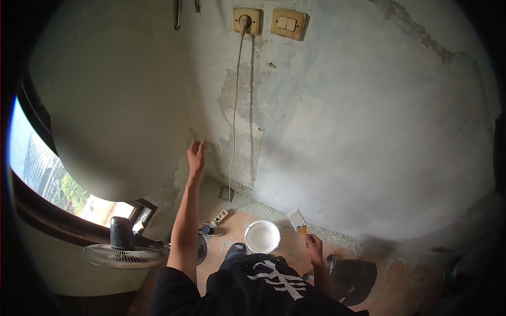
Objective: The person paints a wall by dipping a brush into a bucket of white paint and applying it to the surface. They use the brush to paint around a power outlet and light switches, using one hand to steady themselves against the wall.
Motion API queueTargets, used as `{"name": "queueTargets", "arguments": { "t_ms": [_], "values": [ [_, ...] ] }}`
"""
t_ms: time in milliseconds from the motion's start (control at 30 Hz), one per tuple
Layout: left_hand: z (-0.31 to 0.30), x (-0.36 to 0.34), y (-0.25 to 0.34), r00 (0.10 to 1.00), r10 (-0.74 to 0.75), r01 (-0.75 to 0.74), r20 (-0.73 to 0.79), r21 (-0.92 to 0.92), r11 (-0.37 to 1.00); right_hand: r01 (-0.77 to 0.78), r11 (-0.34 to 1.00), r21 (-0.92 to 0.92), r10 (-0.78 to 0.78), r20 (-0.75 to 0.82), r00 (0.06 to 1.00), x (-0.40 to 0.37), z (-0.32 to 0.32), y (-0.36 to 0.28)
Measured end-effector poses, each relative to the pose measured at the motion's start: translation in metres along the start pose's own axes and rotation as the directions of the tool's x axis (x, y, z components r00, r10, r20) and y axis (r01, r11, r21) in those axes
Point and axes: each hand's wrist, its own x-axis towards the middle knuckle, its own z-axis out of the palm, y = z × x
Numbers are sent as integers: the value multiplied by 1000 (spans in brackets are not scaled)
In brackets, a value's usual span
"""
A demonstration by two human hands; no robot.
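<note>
My left hand (196, 157) is raised at the end of an outstretched arm, close to the corner where two walls meet. Its fingers are loosely bent and a little apart, with nothing seen in them. Low on the right, my right hand (314, 248) is closed round the yellow handle of a flat tool (297, 219) with a broad pale end. That end overlaps the foot of the wall (363, 152) in this view. Between my arms, a white bucket (247, 239) stands on the floor, whitish inside.
A cord runs down the wall from a socket (246, 22) beside a light switch (288, 24). A power strip (220, 216) lies on the floor. On the left, a fan (124, 256) stands below a window (63, 184). A black dustpan-like object (354, 282) lies right.
</note>
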Motion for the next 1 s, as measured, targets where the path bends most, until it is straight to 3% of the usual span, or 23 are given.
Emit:
{"name": "queueTargets", "arguments": {
  "t_ms": [100,133,200,267,300,367,433,533,633,1000],
  "values": [
    [15,106,81,916,400,-400,13,24,916,29,992,121,-29,-6,1000,-8,28,-44],
    [20,134,101,917,399,-399,15,37,916,27,991,128,-25,-20,999,-7,37,-58],
    [26,185,127,841,541,-526,24,271,806,143,976,162,-144,-6,990,0,55,-88],
    [35,209,158,786,619,-512,-12,548,661,179,963,201,-178,-21,984,14,75,-115],
    [44,219,163,781,624,-525,-6,535,662,209,950,230,-211,-19,977,22,85,-130],
    [58,238,168,518,848,-668,-110,567,482,255,932,256,-260,-15,966,33,108,-171],
    [76,252,159,505,859,-714,-83,519,470,298,912,284,-305,-18,952,48,135,-202],
    [105,263,146,421,881,-770,-214,428,472,341,866,365,-374,22,927,71,166,-237],
    [110,268,139,379,893,-790,-243,417,449,381,859,342,-421,49,906,89,191,-272],
    [110,273,129,393,887,-817,-241,352,457,426,794,432,-445,-63,893,139,247,-317]
  ]
}}
